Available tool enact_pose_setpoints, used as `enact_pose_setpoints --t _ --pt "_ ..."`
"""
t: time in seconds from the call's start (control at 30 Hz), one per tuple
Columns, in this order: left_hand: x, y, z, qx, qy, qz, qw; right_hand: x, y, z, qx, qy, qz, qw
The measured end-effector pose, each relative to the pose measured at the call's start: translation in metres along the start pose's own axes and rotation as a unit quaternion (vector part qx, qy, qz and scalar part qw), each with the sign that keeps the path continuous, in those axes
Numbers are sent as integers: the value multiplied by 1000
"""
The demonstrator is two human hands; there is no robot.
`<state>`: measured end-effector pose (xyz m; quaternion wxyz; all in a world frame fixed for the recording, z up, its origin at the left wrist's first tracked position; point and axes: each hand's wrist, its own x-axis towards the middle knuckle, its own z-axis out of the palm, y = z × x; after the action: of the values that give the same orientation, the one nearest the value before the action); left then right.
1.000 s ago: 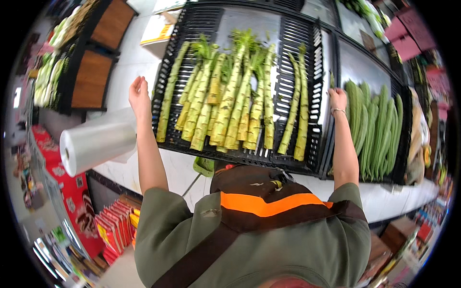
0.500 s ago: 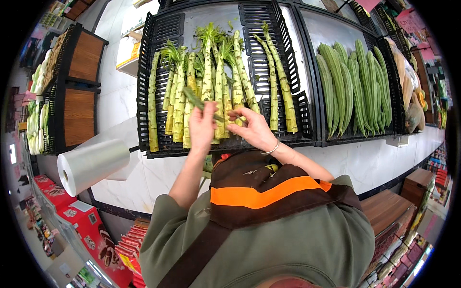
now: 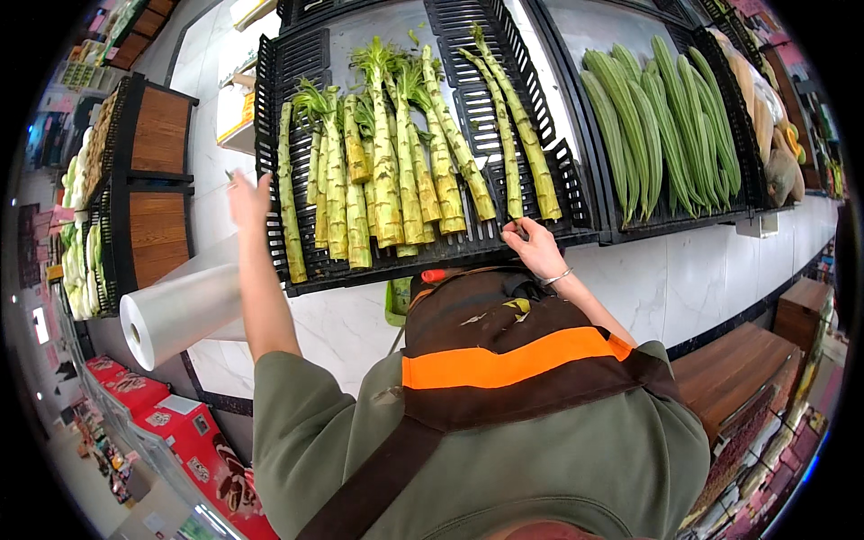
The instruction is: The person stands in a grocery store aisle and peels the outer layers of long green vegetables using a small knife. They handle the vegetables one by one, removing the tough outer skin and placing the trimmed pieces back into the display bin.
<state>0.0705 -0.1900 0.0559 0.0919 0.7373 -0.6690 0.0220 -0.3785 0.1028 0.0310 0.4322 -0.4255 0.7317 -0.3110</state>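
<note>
Over the left side of the black crate, my left hand [image 3: 249, 200] is held out, its fingers blurred by motion. A small dark green scrap [image 3: 230, 176] shows at its fingertips; whether it is gripped I cannot tell. My right hand [image 3: 537, 248] is at the crate's front edge with thumb and fingers pinched together, just below the cut end of a thin stem lettuce stalk [image 3: 506, 144]. What sits in the pinch is hidden. A row of trimmed stem lettuce stalks [image 3: 385, 166], some with leafy tops, lies in the slotted crate [image 3: 266, 193] between my hands.
Ridged green gourds [image 3: 643, 135] fill the crate to the right. A roll of clear plastic bags [image 3: 175, 310] projects at the left front. Beyond it are wooden-sided stands [image 3: 157, 225] and a red display case [image 3: 193, 432]. Leaf bits [image 3: 517, 306] lie on my dark apron.
My hands have parted from over the middle stalks, where they held a green leaf piece. The left swung out to the left; the right moved right to the crate's front edge.
</note>
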Motion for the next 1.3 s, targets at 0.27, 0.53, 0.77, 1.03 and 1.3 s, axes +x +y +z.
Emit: enact_pose_setpoints --t 0.27,0.53,0.77,1.03,1.3 --pt "-112 228 42 -172 -162 327 915 -17 25 7 67 86 27 994" --pt "-154 308 71 115 -199 408 884 -24 20 6 85 103 33 991" --pt "-153 318 112 58 -75 451 887 -19 24 4 90 91 34 991" --pt "-154 299 92 -47 -114 466 876 25 20 -6 69 68 -23 995" --pt "-141 179 13 -501 -18 119 857 199 5 3 -129 96 -85 983"
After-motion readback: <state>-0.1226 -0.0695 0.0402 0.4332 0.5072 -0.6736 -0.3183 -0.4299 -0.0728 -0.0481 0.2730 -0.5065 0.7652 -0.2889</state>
